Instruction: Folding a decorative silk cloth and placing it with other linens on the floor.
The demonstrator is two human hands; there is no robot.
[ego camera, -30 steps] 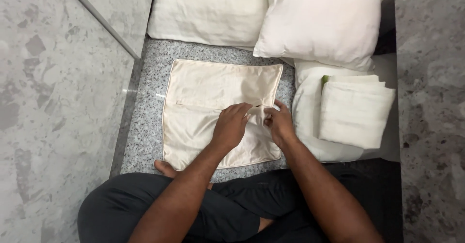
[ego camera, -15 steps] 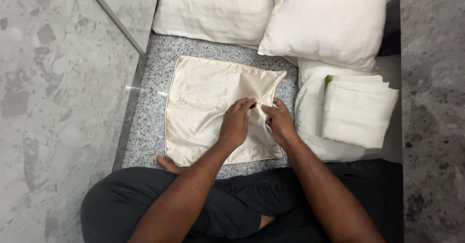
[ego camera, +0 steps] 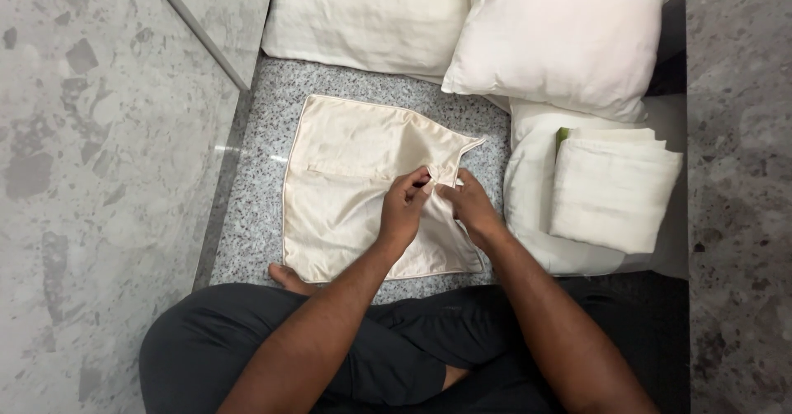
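A flat cream satin cushion cover (ego camera: 338,187) with piped edges lies on the speckled grey floor (ego camera: 247,208) in front of my crossed legs. A zip seam runs across its middle. My left hand (ego camera: 404,208) pinches the fabric at the seam near the cover's right side. My right hand (ego camera: 468,204) grips the cloth just beside it, fingers touching the left hand's. The cover's upper right corner is pulled inward and creased.
Two white pillows (ego camera: 561,35) lean at the back. A folded white cloth (ego camera: 610,187) rests on a white cushion (ego camera: 528,191) at the right. Marble walls (ego camera: 99,150) close in on both sides. My dark trousers (ego camera: 247,356) fill the bottom.
Both hands have drawn slightly closer together on the seam, and the cover's upper right corner has been pulled inward and down, losing its square shape.
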